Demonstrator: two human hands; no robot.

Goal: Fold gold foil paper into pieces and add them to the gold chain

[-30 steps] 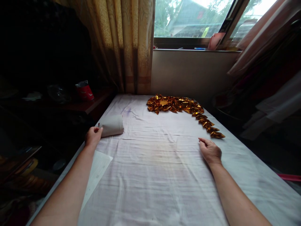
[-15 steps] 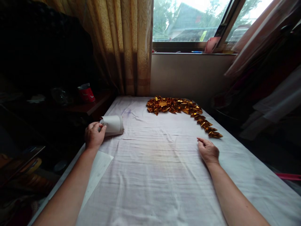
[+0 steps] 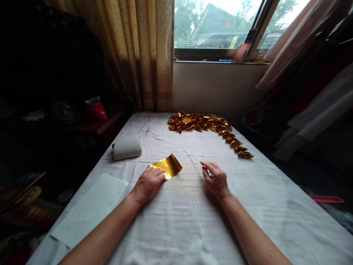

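A shiny gold foil sheet [image 3: 171, 166] with curled-up edges is at the middle of the table. My left hand [image 3: 149, 183] holds it by its near left side, fingers over the foil and thumb hidden. To its right, my right hand [image 3: 215, 177] hovers with slightly bent fingers apart and nothing in them. On the left lies a curled stack of sheets [image 3: 127, 148], white side outward. Folded gold foil pieces [image 3: 198, 122] form a pile at the far end, with a row of several trailing toward the right edge.
A flat white paper [image 3: 93, 208] lies under and beside my left forearm on the white-clothed table [image 3: 187, 228]. Left of the table, a red container [image 3: 96, 109] stands on a dark surface. A curtain [image 3: 149, 55] and window are beyond; clothes hang at right.
My left hand has come away from the curled stack to the table's middle with a gold foil sheet. My right hand has moved left, toward that sheet.
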